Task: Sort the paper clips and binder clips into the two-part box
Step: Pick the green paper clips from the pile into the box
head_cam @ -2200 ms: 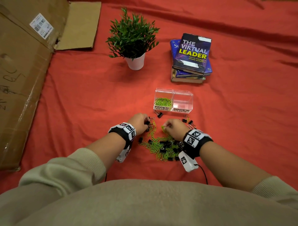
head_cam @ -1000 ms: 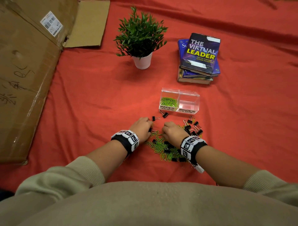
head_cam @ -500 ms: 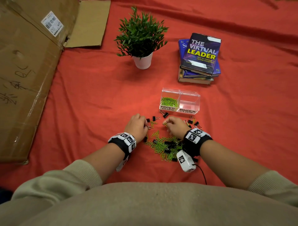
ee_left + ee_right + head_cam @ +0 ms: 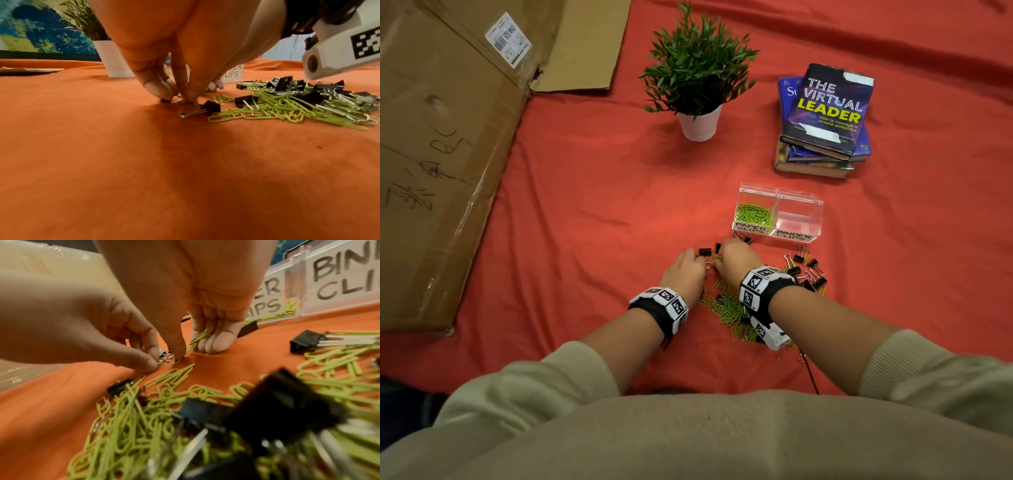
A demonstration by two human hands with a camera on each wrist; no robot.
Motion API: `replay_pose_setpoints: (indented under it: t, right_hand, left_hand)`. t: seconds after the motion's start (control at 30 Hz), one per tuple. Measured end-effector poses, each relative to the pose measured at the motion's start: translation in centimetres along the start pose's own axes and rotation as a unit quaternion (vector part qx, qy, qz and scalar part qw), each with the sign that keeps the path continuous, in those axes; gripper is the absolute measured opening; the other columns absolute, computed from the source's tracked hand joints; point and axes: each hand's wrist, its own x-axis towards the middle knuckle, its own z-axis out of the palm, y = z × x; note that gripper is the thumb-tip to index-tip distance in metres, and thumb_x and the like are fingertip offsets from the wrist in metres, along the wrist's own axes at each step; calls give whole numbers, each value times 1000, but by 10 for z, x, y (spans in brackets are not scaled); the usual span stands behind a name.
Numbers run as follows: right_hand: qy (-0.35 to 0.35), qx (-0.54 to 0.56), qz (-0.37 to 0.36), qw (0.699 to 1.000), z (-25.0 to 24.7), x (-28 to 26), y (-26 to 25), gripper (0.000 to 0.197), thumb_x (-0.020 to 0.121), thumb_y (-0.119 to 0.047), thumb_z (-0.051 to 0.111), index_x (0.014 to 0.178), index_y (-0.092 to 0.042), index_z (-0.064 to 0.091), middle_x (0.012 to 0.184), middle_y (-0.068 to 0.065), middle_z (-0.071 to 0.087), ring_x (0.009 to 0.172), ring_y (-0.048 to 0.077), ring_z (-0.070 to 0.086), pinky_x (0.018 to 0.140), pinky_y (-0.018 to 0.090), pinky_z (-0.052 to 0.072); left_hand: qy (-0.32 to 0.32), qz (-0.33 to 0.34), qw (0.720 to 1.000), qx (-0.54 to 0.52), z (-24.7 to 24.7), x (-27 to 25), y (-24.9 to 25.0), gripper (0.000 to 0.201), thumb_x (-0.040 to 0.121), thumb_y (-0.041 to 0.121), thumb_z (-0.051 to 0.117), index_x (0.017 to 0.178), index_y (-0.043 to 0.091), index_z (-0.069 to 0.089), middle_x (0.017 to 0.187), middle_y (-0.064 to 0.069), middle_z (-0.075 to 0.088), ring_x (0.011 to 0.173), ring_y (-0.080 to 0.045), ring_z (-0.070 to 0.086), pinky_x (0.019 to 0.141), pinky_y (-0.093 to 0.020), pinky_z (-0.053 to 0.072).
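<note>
A clear two-part box [image 4: 812, 209] stands on the red cloth. Its left part, labelled PAPER CLIPS, holds green paper clips [image 4: 753, 214]; the BINDER CLIPS part [image 4: 799, 219] shows nothing inside. A mixed pile of green paper clips and black binder clips [image 4: 727, 308] lies under my wrists. My left hand [image 4: 683, 272] has its fingertips [image 4: 158, 91] down on the cloth and pinches a small binder clip [image 4: 163, 356]. My right hand [image 4: 736, 260] holds green paper clips [image 4: 201, 335] under its curled fingers, close beside the left hand [image 4: 133, 356].
More black binder clips [image 4: 804, 269] lie loose to the right of the pile, and one [image 4: 746, 240] sits at the box's front. A potted plant [image 4: 698, 123] and a stack of books [image 4: 825, 116] stand behind the box. Flattened cardboard [image 4: 441, 154] covers the left.
Both hands have drawn closer together at the far edge of the pile, and their fingertips have come down to the cloth. The box has not moved.
</note>
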Motion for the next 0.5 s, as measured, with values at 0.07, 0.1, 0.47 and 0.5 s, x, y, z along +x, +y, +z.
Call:
replay_pose_setpoints:
  t: [0.07, 0.1, 0.47, 0.5]
  right_hand:
    - [0, -22, -23, 999, 6, 0, -2, 29, 90, -15, 51, 114, 2, 51, 119, 20, 54, 113, 35, 52, 95, 41, 45]
    - [-2, -29, -30, 999, 7, -1, -3, 28, 90, -13, 48, 114, 2, 51, 119, 20, 53, 114, 35, 51, 96, 43, 45]
    - [-40, -37, 11, 998, -2, -24, 11, 29, 90, -8, 49, 118, -1, 51, 118, 18, 58, 109, 33, 56, 88, 35, 45]
    - [-42, -30, 27, 998, -4, -27, 15, 29, 90, -10, 51, 118, -2, 52, 117, 17, 59, 107, 32, 58, 87, 35, 47]
  left_hand:
    - [-2, 11, 1000, 11, 2, -1, 1, 23, 98, 17, 40, 112, 3, 52, 113, -15, 49, 109, -34, 49, 84, -47, 46]
    - [-3, 18, 1000, 18, 2, -2, 2, 22, 98, 14, 38, 112, 3, 51, 114, -15, 48, 109, -34, 49, 83, -46, 45]
    - [-36, 56, 996, 65, -7, -2, 9, 24, 91, 5, 40, 114, 4, 47, 115, -17, 54, 110, -35, 52, 86, -47, 46]
    - [-36, 54, 996, 67, -6, -2, 9, 24, 91, 6, 41, 115, 4, 46, 116, -16, 54, 110, -35, 52, 87, -47, 47]
